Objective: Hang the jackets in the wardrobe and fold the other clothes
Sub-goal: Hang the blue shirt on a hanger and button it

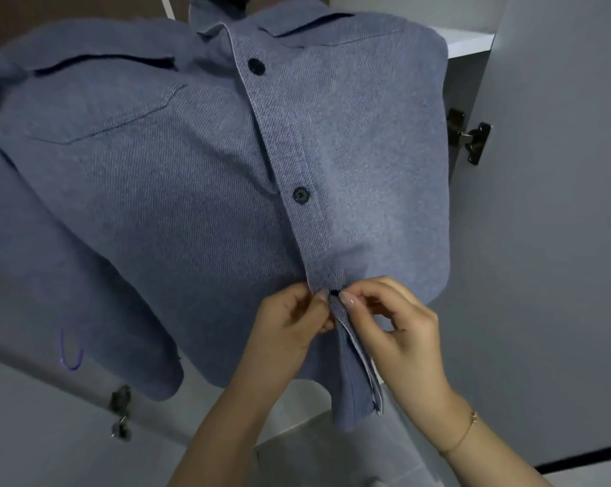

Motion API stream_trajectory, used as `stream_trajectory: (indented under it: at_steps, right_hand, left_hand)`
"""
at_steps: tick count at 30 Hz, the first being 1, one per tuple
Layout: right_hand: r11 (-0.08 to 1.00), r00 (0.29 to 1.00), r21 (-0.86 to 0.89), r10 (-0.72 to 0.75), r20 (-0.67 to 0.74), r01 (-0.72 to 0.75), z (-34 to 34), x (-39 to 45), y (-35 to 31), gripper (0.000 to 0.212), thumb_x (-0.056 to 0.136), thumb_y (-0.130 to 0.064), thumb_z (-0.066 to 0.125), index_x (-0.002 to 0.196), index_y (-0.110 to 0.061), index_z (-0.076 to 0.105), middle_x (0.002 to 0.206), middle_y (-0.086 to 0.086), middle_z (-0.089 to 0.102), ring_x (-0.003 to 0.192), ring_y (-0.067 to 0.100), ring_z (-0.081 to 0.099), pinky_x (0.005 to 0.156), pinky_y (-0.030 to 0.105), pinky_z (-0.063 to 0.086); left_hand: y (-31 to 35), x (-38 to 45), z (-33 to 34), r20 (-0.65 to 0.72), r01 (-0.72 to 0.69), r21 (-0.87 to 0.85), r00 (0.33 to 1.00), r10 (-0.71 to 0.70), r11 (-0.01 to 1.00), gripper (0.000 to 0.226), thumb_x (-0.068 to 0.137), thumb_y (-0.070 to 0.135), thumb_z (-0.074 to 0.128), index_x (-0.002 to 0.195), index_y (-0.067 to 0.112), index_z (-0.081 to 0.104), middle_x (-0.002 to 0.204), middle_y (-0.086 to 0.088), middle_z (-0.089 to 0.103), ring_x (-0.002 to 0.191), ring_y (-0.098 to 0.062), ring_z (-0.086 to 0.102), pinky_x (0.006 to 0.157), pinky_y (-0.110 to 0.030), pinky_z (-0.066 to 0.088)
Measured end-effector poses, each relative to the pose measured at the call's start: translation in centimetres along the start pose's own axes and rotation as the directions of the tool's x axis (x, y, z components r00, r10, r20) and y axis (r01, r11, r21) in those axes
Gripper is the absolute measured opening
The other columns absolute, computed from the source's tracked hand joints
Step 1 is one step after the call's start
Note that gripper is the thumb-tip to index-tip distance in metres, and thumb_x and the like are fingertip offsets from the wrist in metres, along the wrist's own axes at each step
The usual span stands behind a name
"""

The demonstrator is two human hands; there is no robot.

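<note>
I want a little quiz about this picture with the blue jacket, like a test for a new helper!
1. True or false: both buttons above the hands on the blue jacket are fastened.
2. What does the right hand pinch? A) a sleeve B) the front edge beside the third button C) the collar
3. Fill in: the left hand pinches the jacket's front ____.

Key: 1 true; 2 B; 3 edge.

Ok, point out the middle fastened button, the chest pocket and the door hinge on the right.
middle button (301,195), head view, centre of the dark button on the placket.
chest pocket (114,116), head view, middle of the pocket flap.
door hinge (471,137), head view, its dark metal arm.
</note>
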State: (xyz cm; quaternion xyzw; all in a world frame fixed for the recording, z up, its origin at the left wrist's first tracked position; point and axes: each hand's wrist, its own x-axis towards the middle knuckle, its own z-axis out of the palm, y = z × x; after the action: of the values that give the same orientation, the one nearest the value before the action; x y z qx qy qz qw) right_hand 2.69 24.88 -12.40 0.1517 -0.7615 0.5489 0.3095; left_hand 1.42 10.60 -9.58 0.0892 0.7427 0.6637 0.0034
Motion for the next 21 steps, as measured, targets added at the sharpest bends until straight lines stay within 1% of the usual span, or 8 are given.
stream_trajectory:
  at_steps: [3, 6, 8, 11, 13, 16, 19, 21]
  right_hand:
    - [0.933, 0.957, 0.217, 0.286, 0.044, -0.289, 0.2, 0.2, -0.9, 0.007, 0.083, -0.020, 0.069, 0.083, -0.013, 0.071, 0.079, -0.007, 0.068, 0.072, 0.003, 0.062, 0.071, 0.015, 0.049]
    - [0.787, 0.862, 0.352, 0.468, 0.195, -0.507, -0.4, 1.1, -1.0, 0.024, 0.077, -0.024, 0.069, 0.086, -0.002, 0.071, 0.077, 0.009, 0.070, 0.071, 0.011, 0.062, 0.074, 0.024, 0.053]
    - [0.677, 0.787, 0.401, 0.532, 0.311, -0.616, -1.0, 1.7, -0.9, 0.028, 0.076, -0.020, 0.068, 0.091, 0.004, 0.070, 0.082, 0.018, 0.070, 0.074, 0.018, 0.063, 0.076, 0.027, 0.054]
    - [0.579, 0.705, 0.403, 0.579, 0.410, -0.709, -1.5, 2.1, -1.0, 0.032, 0.078, -0.014, 0.066, 0.098, 0.012, 0.067, 0.099, 0.039, 0.064, 0.086, 0.032, 0.061, 0.090, 0.043, 0.052]
    - [0.595, 0.707, 0.382, 0.580, 0.405, -0.707, -1.7, 2.1, -1.1, 0.033, 0.078, -0.015, 0.066, 0.097, 0.012, 0.067, 0.101, 0.039, 0.063, 0.086, 0.032, 0.061, 0.089, 0.040, 0.054]
    - [0.680, 0.767, 0.358, 0.541, 0.345, -0.640, -1.7, 1.9, -1.6, 0.026, 0.076, -0.020, 0.068, 0.088, 0.003, 0.071, 0.086, 0.021, 0.071, 0.076, 0.021, 0.064, 0.075, 0.024, 0.055]
    - [0.813, 0.850, 0.259, 0.469, 0.241, -0.522, -1.6, 1.6, -2.4, 0.019, 0.075, -0.028, 0.068, 0.078, -0.009, 0.071, 0.075, 0.008, 0.072, 0.070, 0.012, 0.063, 0.076, 0.027, 0.053]
    - [0.861, 0.882, 0.207, 0.430, 0.192, -0.464, -1.4, 1.3, -2.9, 0.014, 0.079, -0.025, 0.070, 0.077, -0.011, 0.071, 0.072, 0.003, 0.071, 0.070, 0.009, 0.063, 0.076, 0.029, 0.053]
  left_hand:
    - [-0.5, -0.3, 0.2, -0.036, -0.045, 0.056, 0.998, 0.047, 0.997, 0.023, 0.093, 0.024, 0.059, 0.076, 0.011, 0.066, 0.065, 0.001, 0.065, 0.065, -0.004, 0.056, 0.063, -0.022, 0.047]
    - [-0.9, -0.4, -0.2, -0.019, -0.100, 0.149, 0.994, 0.104, 0.984, 0.023, 0.088, 0.035, 0.057, 0.082, 0.014, 0.065, 0.075, -0.007, 0.068, 0.070, -0.009, 0.058, 0.069, -0.037, 0.051]
    - [-0.9, -0.5, -0.6, -0.012, -0.149, 0.226, 0.988, 0.155, 0.963, 0.023, 0.086, 0.042, 0.057, 0.080, 0.021, 0.064, 0.073, -0.001, 0.066, 0.067, -0.002, 0.055, 0.065, -0.030, 0.048]
    - [-0.5, -0.4, -0.9, 0.029, -0.232, 0.388, 0.970, 0.240, 0.892, 0.019, 0.088, 0.035, 0.059, 0.070, 0.036, 0.056, 0.068, 0.020, 0.059, 0.061, 0.006, 0.053, 0.059, -0.008, 0.039]
    - [-0.3, -0.4, -1.2, 0.057, -0.238, 0.394, 0.970, 0.235, 0.888, 0.023, 0.090, 0.027, 0.062, 0.071, 0.036, 0.057, 0.069, 0.022, 0.061, 0.062, 0.007, 0.054, 0.061, -0.006, 0.039]
    - [0.1, -0.5, -1.6, 0.114, -0.181, 0.268, 0.981, 0.155, 0.946, 0.017, 0.093, 0.022, 0.063, 0.079, 0.029, 0.068, 0.075, 0.011, 0.069, 0.070, 0.001, 0.063, 0.067, -0.011, 0.046]
    - [0.3, -0.8, -1.5, 0.148, -0.118, 0.132, 0.984, 0.098, 0.984, 0.011, 0.093, 0.019, 0.064, 0.087, 0.022, 0.072, 0.079, 0.006, 0.072, 0.076, -0.004, 0.066, 0.071, -0.015, 0.049]
    - [0.3, -1.0, -1.3, 0.133, -0.090, 0.050, 0.988, 0.083, 0.995, 0.013, 0.093, 0.013, 0.063, 0.089, 0.020, 0.074, 0.081, 0.004, 0.074, 0.078, -0.005, 0.066, 0.073, -0.016, 0.050]
